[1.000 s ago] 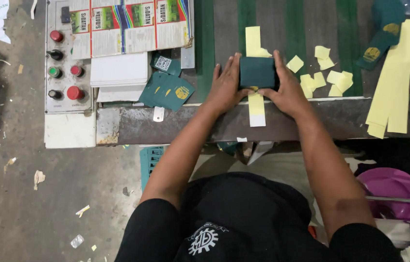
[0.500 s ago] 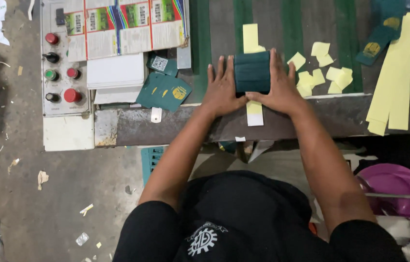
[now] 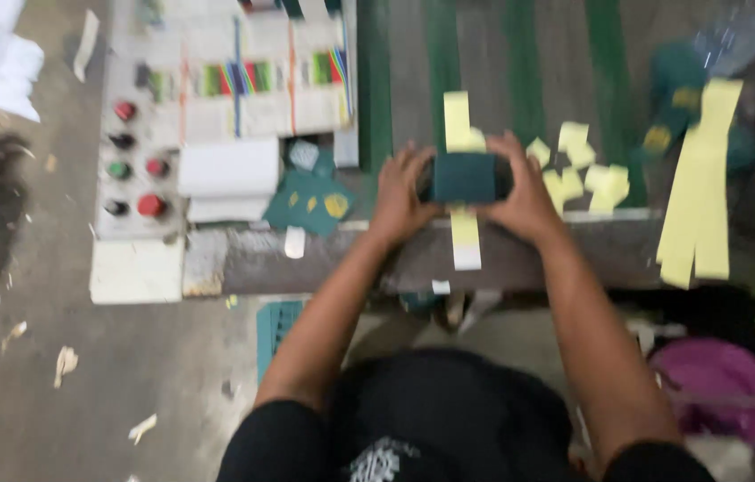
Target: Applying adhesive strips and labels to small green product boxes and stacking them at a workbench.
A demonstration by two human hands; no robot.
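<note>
1. Two hands grip one dark green block from opposite sides, above a yellow paper strip on the bench edge.
2. The left hand curls its fingers closed round the block's left end.
3. The right hand clamps the right end likewise, seemingly to square it over the strip.
4. Loose yellow paper pieces lie just beside, within reach.

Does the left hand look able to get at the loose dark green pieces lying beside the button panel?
Probably yes. The left hand grips the dark green stack, and the loose green pieces lie just to its left on the bench, nothing between. It would have to release its grip first.
</note>
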